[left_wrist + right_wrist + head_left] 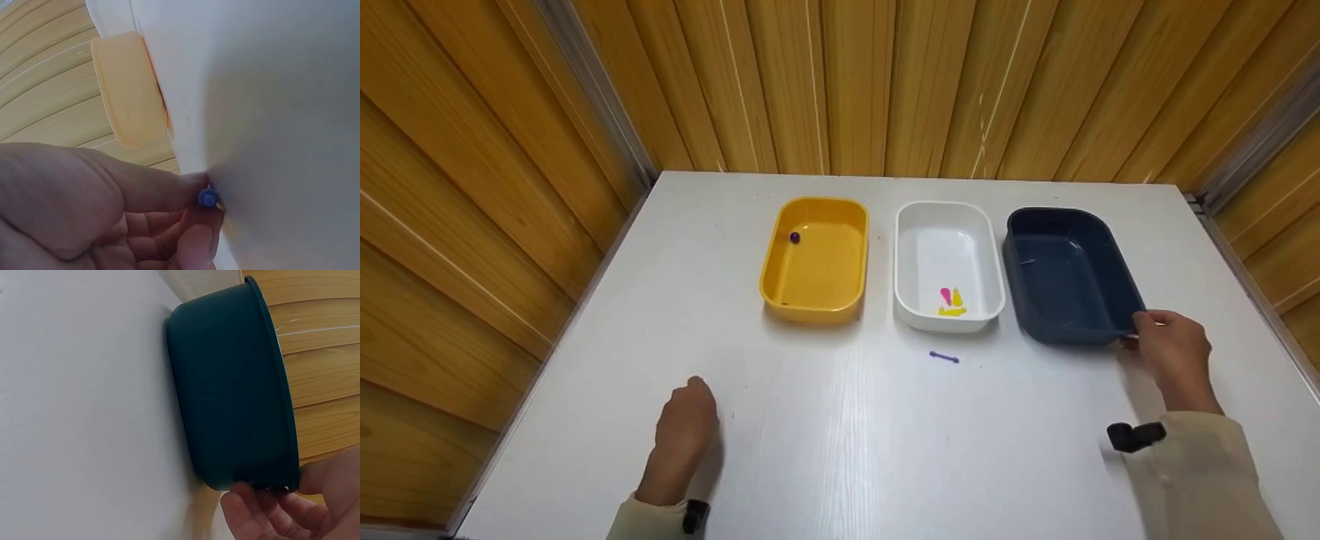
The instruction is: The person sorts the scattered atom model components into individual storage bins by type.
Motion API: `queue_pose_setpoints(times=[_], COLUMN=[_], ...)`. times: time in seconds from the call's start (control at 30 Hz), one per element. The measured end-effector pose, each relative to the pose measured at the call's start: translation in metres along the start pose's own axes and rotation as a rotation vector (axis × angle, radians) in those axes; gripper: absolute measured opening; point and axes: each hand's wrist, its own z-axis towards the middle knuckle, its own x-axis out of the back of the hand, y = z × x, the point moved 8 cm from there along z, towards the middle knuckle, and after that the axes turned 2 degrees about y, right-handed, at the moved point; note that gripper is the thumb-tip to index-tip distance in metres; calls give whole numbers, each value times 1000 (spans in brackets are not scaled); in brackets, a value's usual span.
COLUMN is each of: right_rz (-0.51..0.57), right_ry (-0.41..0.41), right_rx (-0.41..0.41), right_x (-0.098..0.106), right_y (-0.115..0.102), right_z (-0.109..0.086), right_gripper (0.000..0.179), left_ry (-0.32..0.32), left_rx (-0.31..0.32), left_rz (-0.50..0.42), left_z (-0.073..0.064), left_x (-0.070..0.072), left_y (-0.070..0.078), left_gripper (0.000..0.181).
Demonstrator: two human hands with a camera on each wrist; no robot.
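Thumb and finger of my left hand (686, 420) pinch a small blue piece with a round end (207, 198), low over the white table at left; the rest of the piece is hidden by the fingers. My right hand (1174, 352) grips the near right corner of the dark blue bin (1069, 337), thumb at the rim and fingers against the outer wall. Inside that bin lies a small thin piece (1027, 262). A short purple bar with knobbed ends (944, 357) rests on the table before the white bin (949, 322).
At the left of the row stands a yellow bin (814, 315) with a dark purple ball (794, 237) in it. The white bin holds a pink piece (946, 295) and yellow pieces (952, 310). Wood-patterned walls (855, 90) rise behind and beside the table.
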Motion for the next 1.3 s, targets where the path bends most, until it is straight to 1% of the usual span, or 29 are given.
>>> queue_pose_setpoints(times=[0.17, 0.33, 0.5, 0.67, 0.73, 0.8, 0.9, 1.0, 1.1, 1.17, 1.27, 1.3], right_rz=[-18, -30, -32, -28, -15, -4, 14, 14, 12, 4, 1, -3], right_ry=[-4, -16, -29, -25, -19, -17, -23, -23, -17, -16, -20, -22], right_rx=[-5, -23, -49, -33, -24, -21, -31, -40, -38, -39, -43, -44], right_x=[0, -2, -3, -3, -2, -2, -3, -4, -4, -4, -4, -4], right_y=[1, 4, 6, 3, 3, 3, 3, 4, 5, 5, 5, 5], right_z=[0, 2, 2, 1, 1, 1, 1, 1, 1, 2, 2, 2], right_gripper=[61, 61, 62, 61, 61, 62, 62, 62, 61, 60, 61, 61], left_ry=[5, 17, 45, 69, 58, 33, -11, -38, -56, -74, -89, -88], left_rx=[-13, -27, -81, -132, -137, -127, -106, -105, -119, -129, -169, -191], left_rz=[22, 6, 5, -13, -25, -41, -45, -48, -63, -90, -150, -175], left_z=[5, 9, 13, 17, 19, 21, 24, 26, 27, 28, 29, 29], left_x=[-2, -2, -1, 1, 0, -3, -8, -12, -14, -16, -19, -19], left_y=[4, 9, 24, 40, 46, 52, 62, 74, 87, 97, 112, 118], left_gripper=[12, 9, 9, 8, 9, 11, 13, 14, 14, 14, 10, 9])
